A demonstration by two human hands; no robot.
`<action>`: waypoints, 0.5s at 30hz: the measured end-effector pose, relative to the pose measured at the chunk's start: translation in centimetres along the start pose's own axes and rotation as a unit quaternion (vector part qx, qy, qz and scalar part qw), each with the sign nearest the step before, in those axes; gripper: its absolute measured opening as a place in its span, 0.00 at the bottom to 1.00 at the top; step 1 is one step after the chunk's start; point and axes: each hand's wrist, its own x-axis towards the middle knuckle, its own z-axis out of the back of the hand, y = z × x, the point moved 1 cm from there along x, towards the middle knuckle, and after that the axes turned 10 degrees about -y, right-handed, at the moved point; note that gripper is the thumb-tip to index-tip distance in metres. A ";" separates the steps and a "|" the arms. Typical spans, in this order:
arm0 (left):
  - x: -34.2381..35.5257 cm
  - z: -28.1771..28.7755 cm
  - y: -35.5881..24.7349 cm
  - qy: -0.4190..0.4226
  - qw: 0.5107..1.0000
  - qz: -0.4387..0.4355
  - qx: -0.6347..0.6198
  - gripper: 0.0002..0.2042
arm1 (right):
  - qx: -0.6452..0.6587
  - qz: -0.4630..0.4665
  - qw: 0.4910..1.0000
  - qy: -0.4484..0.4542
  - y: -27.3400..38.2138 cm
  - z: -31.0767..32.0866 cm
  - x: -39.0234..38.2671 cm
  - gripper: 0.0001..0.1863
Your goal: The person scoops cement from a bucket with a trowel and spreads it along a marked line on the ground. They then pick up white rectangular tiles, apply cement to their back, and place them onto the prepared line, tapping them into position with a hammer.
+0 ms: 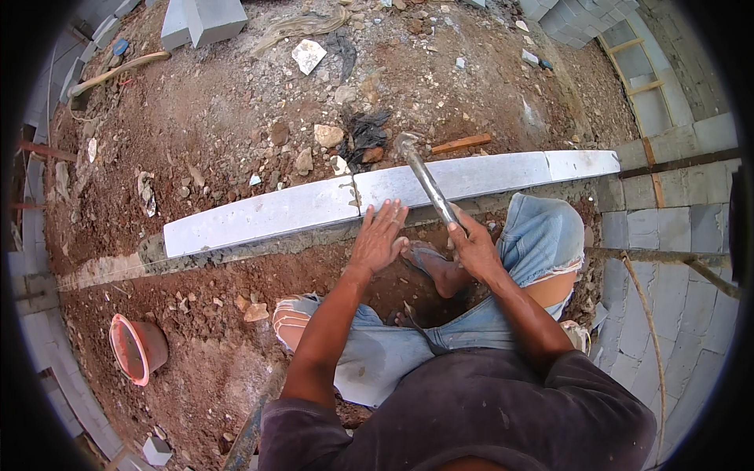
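Observation:
A row of pale concrete blocks lies on a mortar bed across the dirt in front of me: a left block [263, 216], a middle block [495, 174] and a shorter right block [583, 163]. My left hand [380, 239] has its fingers stretched out, their tips resting on the near edge of the middle block by the dark joint with the left one. In my right hand [473, 245] is a hammer [426, 179], gripped by its metal handle. The hammer's head is over the far edge of the middle block.
An orange bucket [159, 347] stands on the soil at the left. Beyond the row lie stones [328, 135], black plastic [366, 135], an orange-brown strip [461, 144] and a wooden handle [126, 72]. Grey blocks [206, 22] sit at the back; a block wall [660, 314] rises at the right.

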 end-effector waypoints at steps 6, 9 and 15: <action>0.6 5.1 10.5 -0.132 0.942 0.283 0.124 0.32 | -0.087 0.022 0.994 0.058 -0.4 -3.6 -1.8 0.28; 2.4 4.4 10.4 -0.083 0.962 0.232 0.118 0.38 | -0.147 0.037 0.987 0.058 -0.2 -5.1 -2.5 0.27; 4.0 4.3 10.1 -0.042 0.956 0.270 0.104 0.41 | -0.098 0.126 0.987 -0.016 -3.6 -5.0 -2.4 0.30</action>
